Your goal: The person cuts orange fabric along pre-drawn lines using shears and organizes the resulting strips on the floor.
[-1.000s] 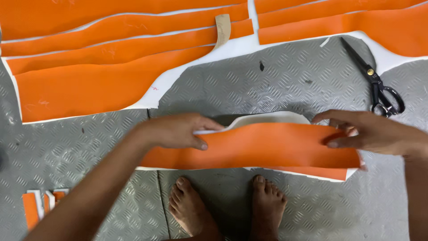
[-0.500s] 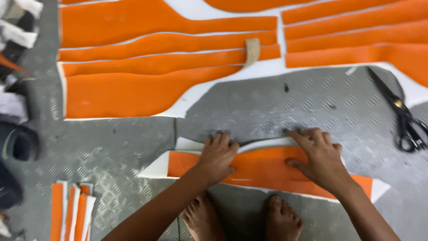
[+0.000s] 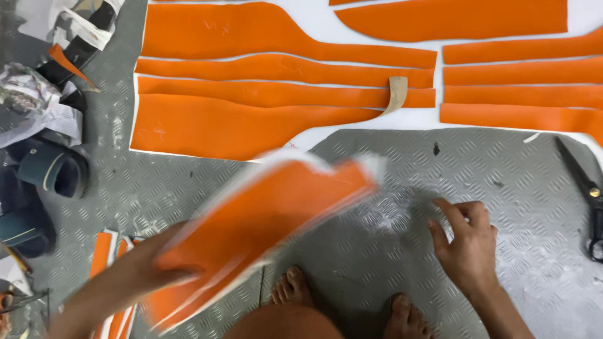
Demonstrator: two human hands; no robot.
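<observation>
Grey diamond-plate metal floor (image 3: 502,207): carries all items. A white backing sheet (image 3: 352,135) lies across its far part, bearing long orange cut strips of sheet material (image 3: 251,125), flat and side by side, long axes running left to right.

Blurred orange sheet piece with white underside (image 3: 264,220): off the floor, in the air at centre-left. Its long axis runs diagonally, from the near-left end at the left hand up to the far-right end, which is free. That free end lies to the left of the right hand and apart from it. The left hand is the nearer one, in contact.

Left hand (image 3: 160,260): forearm enters from the lower left; fingers closed on the near-left end of the piece.

Right hand (image 3: 461,242): palm down just above the floor, fingers released and loosely curled, grasping nothing.

Black-handled scissors (image 3: 587,201): on the floor at the far right, well apart from both hands.

Bare feet (image 3: 295,292): at the near edge, between the arms.
</observation>
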